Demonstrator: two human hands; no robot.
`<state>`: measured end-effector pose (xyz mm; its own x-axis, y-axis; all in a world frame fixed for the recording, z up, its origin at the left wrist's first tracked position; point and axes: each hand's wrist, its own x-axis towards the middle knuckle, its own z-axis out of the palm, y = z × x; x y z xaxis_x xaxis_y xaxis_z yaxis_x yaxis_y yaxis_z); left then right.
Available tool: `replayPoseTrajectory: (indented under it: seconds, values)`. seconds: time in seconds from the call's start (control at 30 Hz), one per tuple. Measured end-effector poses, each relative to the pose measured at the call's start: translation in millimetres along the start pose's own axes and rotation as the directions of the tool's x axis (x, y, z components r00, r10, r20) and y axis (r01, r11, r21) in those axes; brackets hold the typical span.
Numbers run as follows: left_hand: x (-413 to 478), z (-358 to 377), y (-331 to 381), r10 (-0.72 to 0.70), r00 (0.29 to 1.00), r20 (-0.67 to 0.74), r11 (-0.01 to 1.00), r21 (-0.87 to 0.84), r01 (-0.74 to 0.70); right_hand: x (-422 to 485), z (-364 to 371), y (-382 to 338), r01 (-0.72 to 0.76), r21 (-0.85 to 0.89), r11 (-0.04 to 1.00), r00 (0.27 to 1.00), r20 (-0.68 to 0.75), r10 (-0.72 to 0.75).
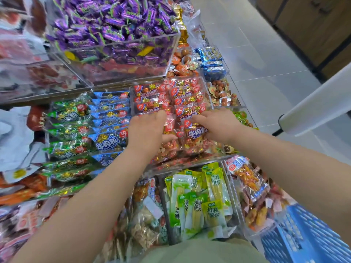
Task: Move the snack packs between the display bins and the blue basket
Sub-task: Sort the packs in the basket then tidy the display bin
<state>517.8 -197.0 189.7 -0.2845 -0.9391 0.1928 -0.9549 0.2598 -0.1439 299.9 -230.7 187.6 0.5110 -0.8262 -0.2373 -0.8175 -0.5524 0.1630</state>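
Note:
Both my hands rest in the clear display bin (190, 164) of red snack packs (182, 92). My left hand (147, 130) lies palm down on the left stack, its fingers curled over the packs and its thumb under one. My right hand (218, 124) presses on a red pack (196, 137) with white lettering on a blue label, fingers spread along its top edge. Whether either hand has a pack lifted I cannot tell. The blue basket (307, 236) hangs at the lower right, by my right forearm.
Bins of blue packs (111, 118) and green packs (70, 130) lie to the left. A raised bin of purple candies (114, 23) stands behind. Yellow-green packs (197, 202) fill the near bin. Grey floor and a white rail (313, 109) are at right.

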Motion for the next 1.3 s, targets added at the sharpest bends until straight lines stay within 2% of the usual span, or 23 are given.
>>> replayPoseTrajectory:
  seconds: [0.03, 0.1, 0.17, 0.23, 0.37, 0.5, 0.57, 0.73, 0.8, 0.93, 1.03, 1.1, 1.17, 1.23, 1.27, 1.3]
  values:
    - [1.9, 1.4, 2.7, 0.056, 0.998, 0.012, 0.998, 0.008, -0.056, 1.7, -1.5, -2.4, -0.020, -0.004, 1.000, 1.000, 0.004, 0.020]
    - [-4.4, 12.1, 13.0, 0.110, 0.985, 0.134, 0.994, -0.020, -0.108, 1.9, -1.9, -13.9, -0.061, -0.014, 0.998, 0.997, 0.052, 0.061]
    - [-16.9, 22.5, 21.1, 0.098, 0.965, 0.243, 0.995, -0.014, -0.097, -2.3, 5.0, -26.8, -0.049, -0.061, 0.997, 0.992, 0.116, 0.055]
    - [-26.7, 28.2, 23.7, 0.073, 0.962, 0.263, 0.997, 0.017, -0.081, -8.3, 15.7, -32.2, -0.029, -0.085, 0.996, 0.984, 0.175, 0.043]
    - [-27.4, 35.6, 21.8, 0.028, 0.919, 0.394, 0.995, 0.077, -0.063, -7.8, 30.7, -26.0, -0.092, 0.037, 0.995, 0.994, 0.069, 0.089]
    - [-13.4, 39.9, 21.4, -0.029, 0.862, 0.507, 0.999, 0.047, 0.006, 6.1, 36.2, -30.3, -0.131, 0.011, 0.991, 0.990, 0.060, 0.130]
    - [-9.7, 38.3, 22.0, -0.027, 0.839, 0.544, 0.999, 0.030, 0.013, 5.6, 36.5, -31.2, -0.107, 0.013, 0.994, 0.993, 0.056, 0.106]
    - [-10.3, 33.7, 7.6, 0.043, 0.852, 0.522, 0.997, -0.081, -0.001, -6.8, 36.2, -24.4, 0.033, 0.137, 0.990, 0.999, -0.040, -0.028]
    - [-12.9, 34.2, 3.8, 0.056, 0.864, 0.501, 0.997, -0.067, -0.026, -1.2, 32.9, -25.7, 0.056, 0.171, 0.984, 0.998, -0.045, -0.049]
    - [-19.7, 37.2, 9.1, 0.042, 0.883, 0.467, 0.996, 0.051, -0.075, 9.0, 33.7, -36.7, 0.036, 0.076, 0.996, 0.999, -0.018, -0.034]
    - [-19.2, 37.1, 12.0, 0.028, 0.887, 0.461, 0.996, 0.062, -0.063, 10.9, 36.0, -40.3, -0.001, -0.008, 1.000, 1.000, 0.023, 0.001]
    - [-19.5, 34.8, 10.1, 0.045, 0.886, 0.461, 0.997, 0.034, -0.068, 12.2, 30.6, -37.9, 0.018, 0.002, 1.000, 0.998, 0.054, -0.018]
    - [-20.1, 30.5, 5.6, 0.068, 0.890, 0.452, 0.997, -0.051, -0.050, 11.2, 20.7, -29.4, 0.023, 0.182, 0.983, 0.993, 0.110, -0.043]
    - [-20.3, 23.1, 4.0, 0.062, 0.917, 0.393, 0.981, -0.193, 0.016, 7.9, 9.8, -13.5, -0.087, 0.538, 0.838, 0.987, 0.159, 0.000]
    - [-20.0, 19.2, 6.3, 0.045, 0.941, 0.336, 0.960, -0.275, 0.052, 6.5, 6.3, -4.8, -0.161, 0.655, 0.738, 0.983, 0.176, 0.059]
    - [-19.1, 15.5, 10.8, 0.024, 0.963, 0.268, 0.938, -0.340, 0.071, 5.9, 3.2, 2.8, -0.207, 0.692, 0.692, 0.977, 0.183, 0.110]
